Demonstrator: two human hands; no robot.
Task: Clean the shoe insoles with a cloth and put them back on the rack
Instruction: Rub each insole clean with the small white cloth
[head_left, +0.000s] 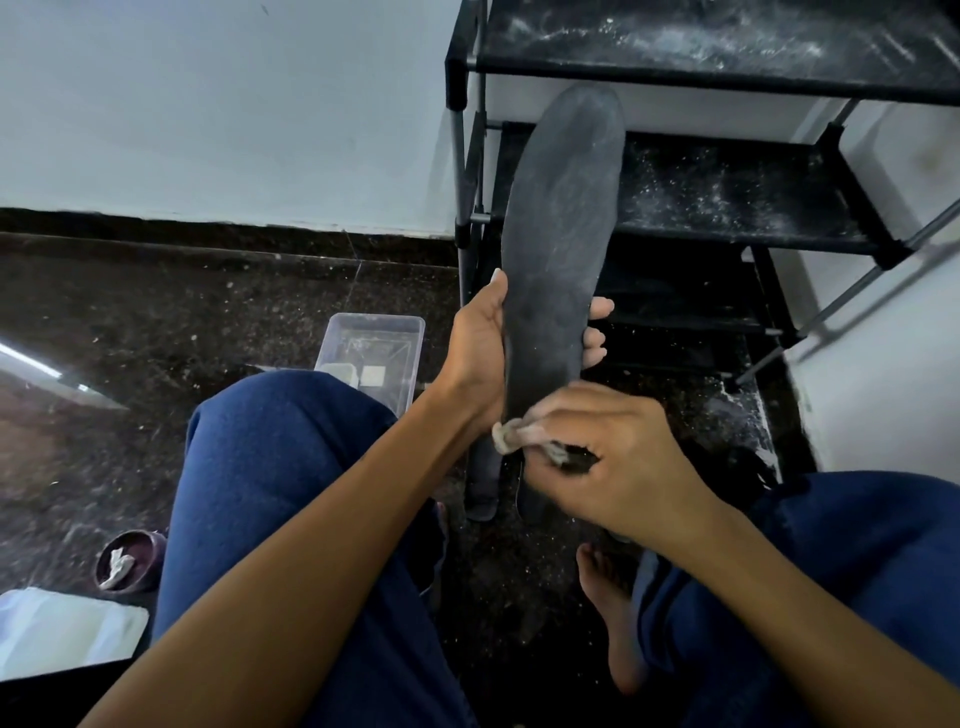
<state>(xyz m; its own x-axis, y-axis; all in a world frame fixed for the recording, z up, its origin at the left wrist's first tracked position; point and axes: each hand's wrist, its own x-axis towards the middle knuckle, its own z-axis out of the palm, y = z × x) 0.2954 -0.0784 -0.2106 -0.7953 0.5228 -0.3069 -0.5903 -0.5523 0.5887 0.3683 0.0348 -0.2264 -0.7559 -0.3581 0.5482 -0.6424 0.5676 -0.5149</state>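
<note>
Dark grey foam insole (563, 244) upright, clamped at lower half by left hand (475, 358): thumb on one edge, fingers (597, 309) wrapped round other. Right hand (608, 457) curled tight on small pale cloth (511, 435), pressed at heel end just below left fingers. Judged light, thin, bendy, likely flops if held by toe tip; grip mid-length edges. More insoles (483, 478) below fingers. Dusty black rack (727, 202) beyond fingers, shelves bare.
</note>
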